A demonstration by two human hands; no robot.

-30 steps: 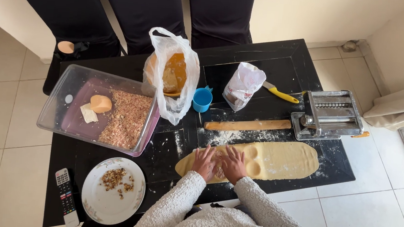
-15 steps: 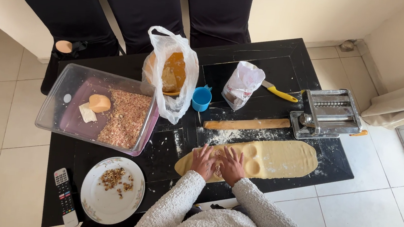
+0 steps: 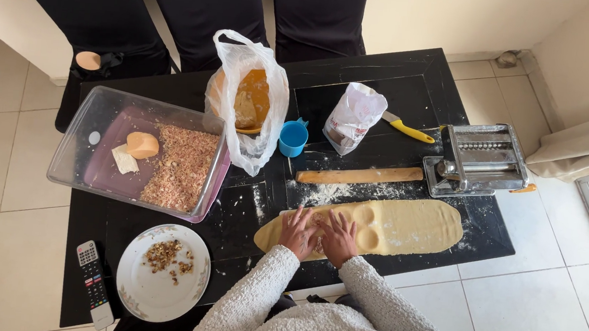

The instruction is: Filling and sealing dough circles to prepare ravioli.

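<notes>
On black table [image 3: 418, 77] | 2 hands, left hand [image 3: 299, 232], right hand [image 3: 338, 239] | fingers [image 3: 298, 216] spread flat, pressing dough sheet [image 3: 404, 226] beneath

A rolled-out dough sheet [image 3: 389, 228] lay along the near edge of the worktop [image 3: 418, 77], both hands [image 3: 319, 235] resting side by side on its left end. Just behind it lay a rolling pin [image 3: 360, 175], with a pasta machine [image 3: 478, 160] at its right. Farther back stood a cup [image 3: 293, 138], between a plastic bag [image 3: 246, 107] on its left and a flour bag [image 3: 353, 117] on its right. A lidless container [image 3: 86, 156] sat far left, a plate [image 3: 162, 271] before it, a remote control [image 3: 94, 284] left of the plate.
</notes>
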